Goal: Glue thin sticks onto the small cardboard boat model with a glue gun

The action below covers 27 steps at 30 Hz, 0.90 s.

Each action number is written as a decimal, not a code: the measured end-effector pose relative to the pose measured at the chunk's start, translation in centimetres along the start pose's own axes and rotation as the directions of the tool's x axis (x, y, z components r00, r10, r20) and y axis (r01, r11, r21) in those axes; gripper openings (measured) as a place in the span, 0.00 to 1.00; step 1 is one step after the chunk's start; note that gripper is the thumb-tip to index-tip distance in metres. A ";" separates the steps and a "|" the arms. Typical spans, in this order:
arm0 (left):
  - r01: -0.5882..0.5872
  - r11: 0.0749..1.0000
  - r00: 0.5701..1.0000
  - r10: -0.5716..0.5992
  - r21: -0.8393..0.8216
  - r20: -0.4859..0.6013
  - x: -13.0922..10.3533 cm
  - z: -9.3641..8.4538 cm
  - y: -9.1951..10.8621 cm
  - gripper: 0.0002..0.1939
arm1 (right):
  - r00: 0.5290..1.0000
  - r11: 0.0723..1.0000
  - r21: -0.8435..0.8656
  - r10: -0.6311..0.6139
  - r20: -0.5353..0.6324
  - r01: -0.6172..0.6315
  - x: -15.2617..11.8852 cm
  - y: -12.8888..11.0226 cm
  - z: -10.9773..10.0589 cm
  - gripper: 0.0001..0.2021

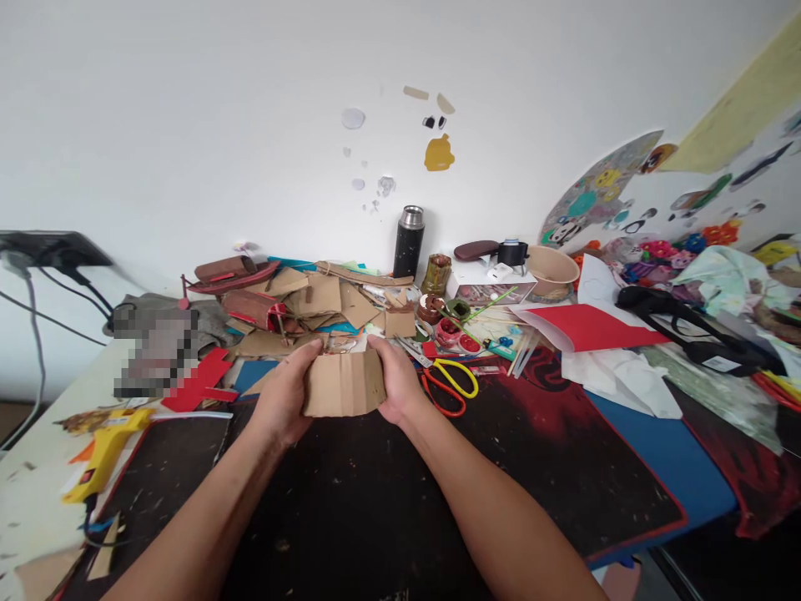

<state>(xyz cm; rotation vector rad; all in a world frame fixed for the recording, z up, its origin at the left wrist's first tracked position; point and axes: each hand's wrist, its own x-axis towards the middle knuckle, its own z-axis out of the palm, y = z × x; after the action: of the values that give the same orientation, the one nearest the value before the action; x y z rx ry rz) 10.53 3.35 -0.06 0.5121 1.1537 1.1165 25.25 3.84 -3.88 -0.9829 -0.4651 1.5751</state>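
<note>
A creased piece of brown cardboard (345, 384) is held up over the black mat (350, 501), bent along several upright fold lines. My left hand (289, 386) grips its left edge, thumb on top; the fingers behind are mostly hidden. At the opposite edge, my right hand (396, 380) holds it the same way. Just right of my right hand lie scissors (451, 388) with one red and one yellow handle. Behind the cardboard, scraps of cut cardboard (319, 296) are heaped near the wall.
A yellow glue gun (106, 455) lies at the left with its cord. A black flask (409, 242) stands by the wall, near small paint pots (448, 330). Red paper (601, 325), white tissue (619, 380) and a black strapped object (694, 330) crowd the right side.
</note>
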 end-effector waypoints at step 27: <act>0.165 0.982 0.836 -0.186 0.087 0.516 2.1 -3.2 1.6 0.17 | 0.933 0.952 -0.199 -0.160 0.321 0.232 -0.3 -1.6 -0.4 0.27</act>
<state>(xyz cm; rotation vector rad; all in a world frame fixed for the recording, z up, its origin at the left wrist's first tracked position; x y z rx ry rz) 6.87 5.25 -0.92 0.6764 0.7236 0.7276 26.59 3.87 -2.79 -0.8399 -0.9536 1.5138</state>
